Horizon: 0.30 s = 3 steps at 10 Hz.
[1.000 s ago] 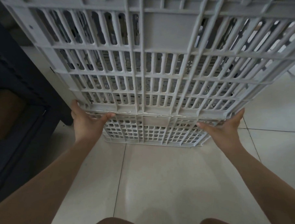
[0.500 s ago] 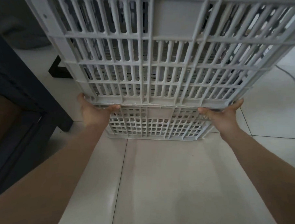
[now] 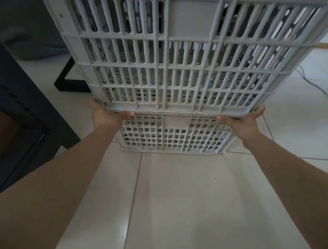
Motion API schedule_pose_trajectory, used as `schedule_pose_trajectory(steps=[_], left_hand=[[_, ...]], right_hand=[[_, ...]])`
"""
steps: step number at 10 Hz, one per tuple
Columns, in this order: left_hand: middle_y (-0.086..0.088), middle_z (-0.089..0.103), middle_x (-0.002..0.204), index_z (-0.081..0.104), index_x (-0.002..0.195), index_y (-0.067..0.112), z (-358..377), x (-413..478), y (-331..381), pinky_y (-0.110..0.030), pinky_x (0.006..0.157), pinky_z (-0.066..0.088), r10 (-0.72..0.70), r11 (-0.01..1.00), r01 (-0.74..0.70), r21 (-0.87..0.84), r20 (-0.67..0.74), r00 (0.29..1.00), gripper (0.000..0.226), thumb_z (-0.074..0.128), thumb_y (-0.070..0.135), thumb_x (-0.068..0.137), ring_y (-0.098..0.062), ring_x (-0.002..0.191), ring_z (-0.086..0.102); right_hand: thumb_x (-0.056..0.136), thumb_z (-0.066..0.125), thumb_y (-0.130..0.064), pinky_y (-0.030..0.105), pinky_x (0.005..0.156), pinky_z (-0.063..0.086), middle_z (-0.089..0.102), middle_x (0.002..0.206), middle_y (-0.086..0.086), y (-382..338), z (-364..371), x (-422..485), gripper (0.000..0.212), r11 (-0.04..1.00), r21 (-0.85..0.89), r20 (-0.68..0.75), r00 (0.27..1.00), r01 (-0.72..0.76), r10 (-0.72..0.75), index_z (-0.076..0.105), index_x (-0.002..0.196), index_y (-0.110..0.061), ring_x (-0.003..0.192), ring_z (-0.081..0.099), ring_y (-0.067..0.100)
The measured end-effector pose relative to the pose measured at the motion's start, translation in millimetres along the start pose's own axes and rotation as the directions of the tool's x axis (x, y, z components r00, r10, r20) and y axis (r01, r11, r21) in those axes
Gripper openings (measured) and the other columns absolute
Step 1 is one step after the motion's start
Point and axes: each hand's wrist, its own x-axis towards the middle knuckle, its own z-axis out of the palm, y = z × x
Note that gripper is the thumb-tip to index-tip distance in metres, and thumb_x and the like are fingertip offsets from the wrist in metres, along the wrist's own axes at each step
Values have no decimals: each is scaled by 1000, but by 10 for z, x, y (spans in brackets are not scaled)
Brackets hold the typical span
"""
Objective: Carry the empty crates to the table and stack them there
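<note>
A large grey slatted plastic crate fills the upper part of the head view, its side wall facing me and its lower face seen beneath. It is held off the tiled floor. My left hand grips the crate's lower left corner, thumb across the edge. My right hand grips the lower right corner in the same way. Through the slats the inside looks empty. The crate's top is out of frame.
Dark furniture stands close on the left, and a black leg or base shows behind the crate's left corner. Pale floor tiles spread below and to the right. A thin cable lies on the floor at far right.
The crate and both hands have moved up and away from me while the grips stay the same. The dark furniture has slid left, and more floor shows.
</note>
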Motion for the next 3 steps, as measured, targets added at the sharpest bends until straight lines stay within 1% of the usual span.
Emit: schedule_pose_trajectory(steps=[1, 2, 3], left_hand=[[-9, 39, 142, 12, 144, 9, -92, -67, 154, -40, 105, 39, -40, 996, 28, 82, 146, 988, 107, 82, 29, 66, -28, 125, 45], [-20, 44, 140, 23, 143, 0, -327, -177, 622, -40, 102, 40, -21, 963, -39, 266, 220, 975, 95, 73, 42, 74, -33, 125, 47], [-9, 60, 104, 50, 125, -1, -649, -366, 1435, -29, 76, 45, -68, 956, -23, 291, 298, 952, 57, 64, 37, 84, -23, 91, 58]], right_hand=[[71, 80, -34, 44, 111, 29, 27, 154, 16, -106, -4, -177, 136, 998, -41, 8, 999, -51, 51, -35, 140, -15, 135, 37, 31], [76, 75, -38, 45, 110, 30, 27, 152, 22, -502, -61, -423, 108, 977, -206, 70, 995, -49, 65, 5, 149, -3, 135, 34, 38], [86, 62, -44, 30, 99, 34, 27, 154, 17, -1247, -239, -873, 91, 975, -195, 83, 989, -105, 123, 14, 149, -1, 136, 34, 33]])
